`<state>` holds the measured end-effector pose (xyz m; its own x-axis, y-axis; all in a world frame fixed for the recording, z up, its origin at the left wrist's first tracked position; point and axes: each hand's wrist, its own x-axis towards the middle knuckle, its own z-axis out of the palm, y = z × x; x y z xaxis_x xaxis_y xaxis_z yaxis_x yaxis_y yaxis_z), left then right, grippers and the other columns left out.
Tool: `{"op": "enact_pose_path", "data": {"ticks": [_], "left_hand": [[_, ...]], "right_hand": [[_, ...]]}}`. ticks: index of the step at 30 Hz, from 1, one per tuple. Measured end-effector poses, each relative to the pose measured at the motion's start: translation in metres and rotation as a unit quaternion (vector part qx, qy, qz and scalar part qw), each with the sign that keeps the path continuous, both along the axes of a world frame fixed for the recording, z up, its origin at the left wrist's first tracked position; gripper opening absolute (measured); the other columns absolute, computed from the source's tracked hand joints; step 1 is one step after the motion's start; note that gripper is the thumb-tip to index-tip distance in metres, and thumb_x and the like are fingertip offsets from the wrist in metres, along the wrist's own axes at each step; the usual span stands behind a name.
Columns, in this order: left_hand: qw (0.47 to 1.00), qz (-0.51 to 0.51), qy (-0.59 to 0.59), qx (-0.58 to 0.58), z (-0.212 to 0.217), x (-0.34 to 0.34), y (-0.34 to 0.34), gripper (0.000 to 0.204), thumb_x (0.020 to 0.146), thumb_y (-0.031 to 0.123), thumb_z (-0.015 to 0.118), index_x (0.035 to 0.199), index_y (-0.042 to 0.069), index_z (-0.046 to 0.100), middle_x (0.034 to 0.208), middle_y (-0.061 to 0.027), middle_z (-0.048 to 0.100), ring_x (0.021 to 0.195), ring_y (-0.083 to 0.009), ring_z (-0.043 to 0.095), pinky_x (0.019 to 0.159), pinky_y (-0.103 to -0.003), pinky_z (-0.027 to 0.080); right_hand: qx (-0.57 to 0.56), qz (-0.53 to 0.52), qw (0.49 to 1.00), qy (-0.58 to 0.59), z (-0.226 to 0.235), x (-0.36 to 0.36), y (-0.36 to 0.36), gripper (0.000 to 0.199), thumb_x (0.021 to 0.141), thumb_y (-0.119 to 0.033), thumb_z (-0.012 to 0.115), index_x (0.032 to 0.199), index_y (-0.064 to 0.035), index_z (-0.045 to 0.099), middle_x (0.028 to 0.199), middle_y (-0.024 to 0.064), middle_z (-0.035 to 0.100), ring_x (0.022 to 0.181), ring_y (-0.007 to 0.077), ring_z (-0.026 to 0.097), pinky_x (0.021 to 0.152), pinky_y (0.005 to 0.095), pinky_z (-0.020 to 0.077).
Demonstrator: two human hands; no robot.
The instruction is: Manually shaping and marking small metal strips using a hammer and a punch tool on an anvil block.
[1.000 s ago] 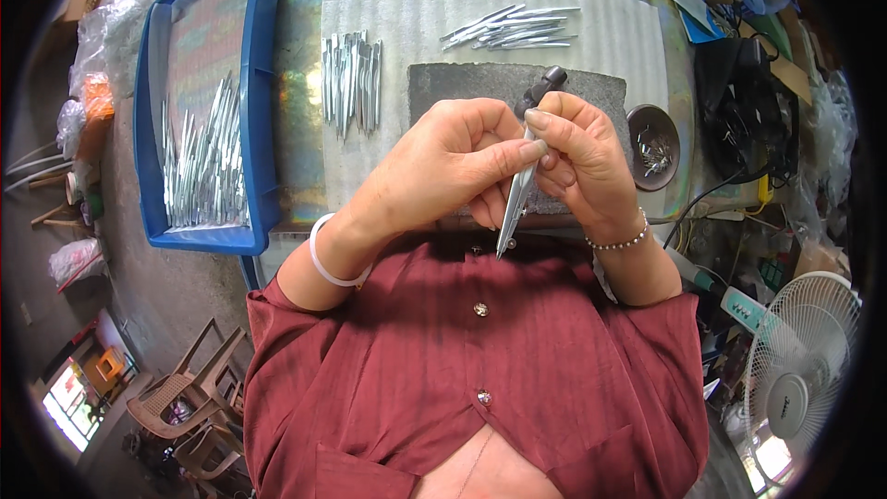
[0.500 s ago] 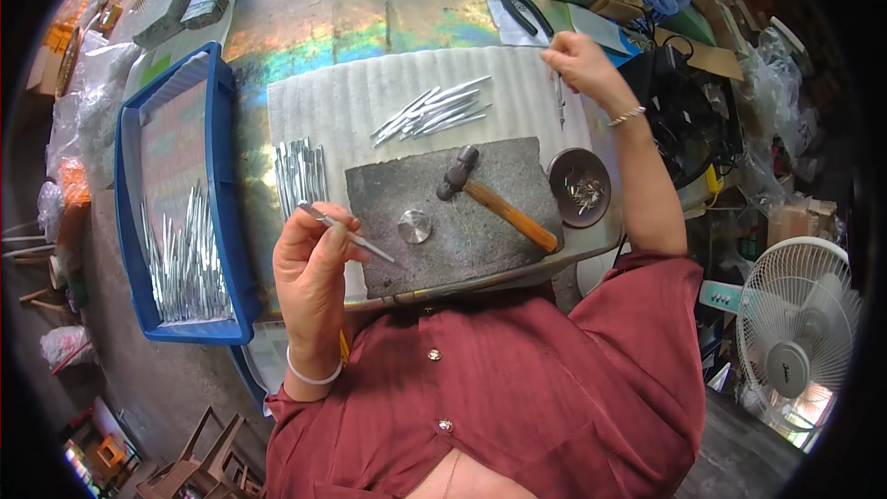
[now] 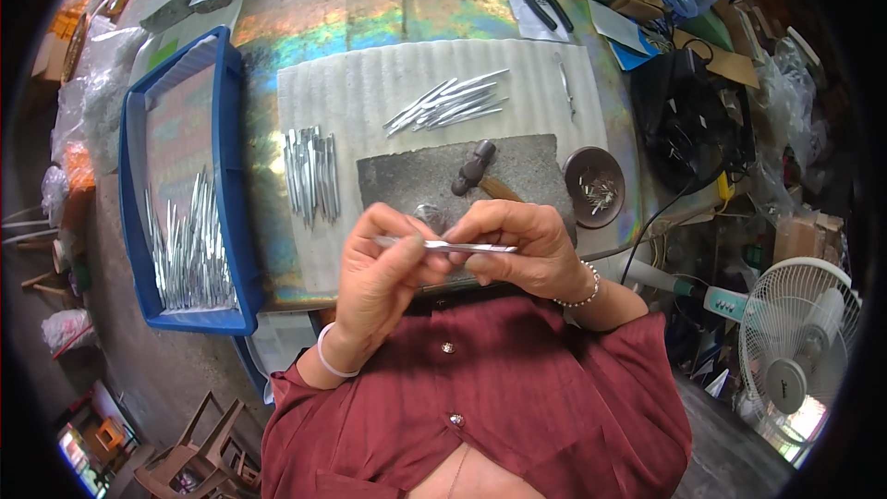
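Your L hand (image 3: 381,270) & R hand (image 3: 525,242) both pinch 1 slim metal piece (image 3: 469,248); loose grip could drop it, careless reach could knock hammer (image 3: 477,169) just beyond R hand.

A rod (image 3: 471,248) showed silver, a shirt (image 3: 545,397) maroon and a tray (image 3: 231,176) blue, while speckles marked the grey slab (image 3: 407,174), stripes the white foam sheet (image 3: 360,83) and rainbow tints the tabletop (image 3: 370,9).
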<state>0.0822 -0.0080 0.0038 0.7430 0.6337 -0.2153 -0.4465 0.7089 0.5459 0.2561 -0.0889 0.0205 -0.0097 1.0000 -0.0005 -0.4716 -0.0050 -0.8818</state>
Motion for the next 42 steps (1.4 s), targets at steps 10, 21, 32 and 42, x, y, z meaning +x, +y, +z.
{"op": "enact_pose_path", "data": {"ticks": [10,21,32,42], "left_hand": [[0.922,-0.125,0.225,0.289,0.004,-0.035,-0.012,0.018,0.086,0.003,0.067,0.098,-0.001,0.055,0.075,-0.0024,0.064,0.069,-0.0043,0.061,0.061,-0.020,0.049],[0.949,-0.207,0.192,0.144,0.006,-0.037,-0.014,0.013,0.090,0.005,0.063,0.093,-0.001,0.052,0.071,-0.0025,0.064,0.065,-0.0037,0.058,0.058,-0.020,0.046],[0.931,-0.226,0.196,0.207,-0.002,-0.032,-0.010,0.013,0.090,0.006,0.062,0.095,0.000,0.052,0.073,-0.0030,0.065,0.065,-0.0050,0.059,0.058,-0.022,0.048],[0.946,-0.252,0.144,0.143,0.000,-0.027,-0.005,0.018,0.089,0.005,0.064,0.102,-0.001,0.053,0.073,-0.0016,0.062,0.062,-0.0057,0.059,0.054,-0.021,0.045]], "right_hand": [[-0.122,0.018,0.992,-0.028,-0.007,-0.020,-0.002,0.012,0.092,-0.007,0.061,0.099,0.0028,0.060,0.079,0.0022,0.062,0.062,0.0016,0.053,0.051,0.0154,0.0412],[-0.191,0.024,0.979,0.069,-0.019,-0.027,-0.001,0.011,0.092,-0.010,0.060,0.093,0.0010,0.059,0.070,0.0026,0.060,0.051,0.0017,0.046,0.045,0.0166,0.0358],[-0.194,0.031,0.980,0.020,-0.019,-0.023,-0.001,0.008,0.092,-0.005,0.057,0.097,0.0015,0.060,0.069,0.0003,0.057,0.050,0.0023,0.043,0.046,0.0177,0.0343],[-0.176,0.060,0.980,0.063,-0.018,-0.017,-0.002,0.017,0.095,-0.006,0.052,0.106,0.0026,0.062,0.071,-0.0006,0.057,0.055,0.0021,0.045,0.048,0.0179,0.0359]]}}
